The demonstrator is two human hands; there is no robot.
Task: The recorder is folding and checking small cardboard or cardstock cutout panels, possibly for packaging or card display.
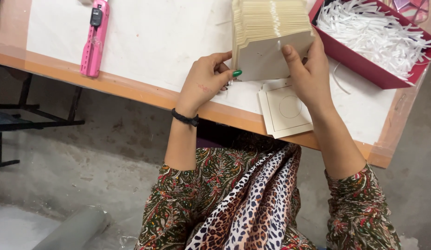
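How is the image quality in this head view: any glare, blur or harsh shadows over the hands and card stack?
Head view: even, soft light, no harsh shadows; the left hand, right hand and cream card stack are sharp. The white table cover looks bright but not blown out; shredded paper in the red tray keeps detail. Mild wide-angle tilt at the edges.

Bystanders on and around the worktable

A pink plastic handheld tool [95, 39] lies on the white table covering [155, 37], well apart from a red rectangular tray [364, 69] filled with shredded white paper strips [377, 34]. Below the orange wooden table edge [109, 83] are a grey concrete floor [85, 157], a black metal frame [21, 120] and a grey pipe [72, 231].
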